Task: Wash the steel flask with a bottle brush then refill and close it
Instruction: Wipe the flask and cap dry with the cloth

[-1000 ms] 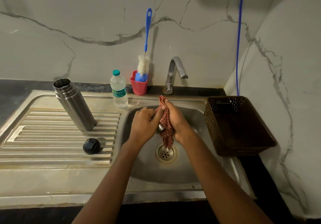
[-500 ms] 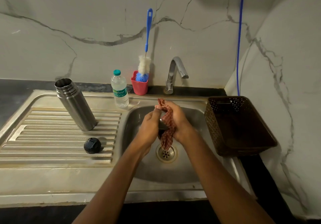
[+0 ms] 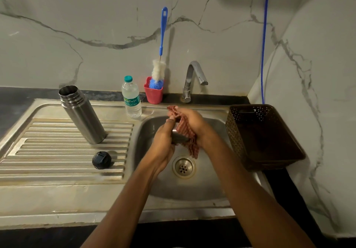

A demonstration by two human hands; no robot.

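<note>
A steel sink surface (image 3: 57, 195) runs along the marble wall, with a ribbed drainboard (image 3: 48, 151) on the left and the basin (image 3: 212, 186) on the right. A brown perforated basket (image 3: 264, 138) sits at the basin's right edge, tilted, with its near corner over the rim.

The flask (image 3: 82, 115) stands on its base on the drainboard, mouth open, well apart from the hands. Both hands are together above the basin. The left hand (image 3: 163, 143) grips a steel piece (image 3: 178, 138), mostly hidden, so what it is cannot be told. The right hand (image 3: 194, 124) holds a red checked cloth (image 3: 187, 140) wrapped against that piece, with the loose end hanging toward the drain (image 3: 184, 167).

At the back, the brush (image 3: 159, 70) stands head-down in a red cup (image 3: 153, 94), its blue handle leaning on the wall. A water bottle (image 3: 131, 99) with a green cap stands just left of the cup, and the tap (image 3: 192, 78) is to its right. A black stopper (image 3: 101, 160) lies on the drainboard, near the front of the flask.
</note>
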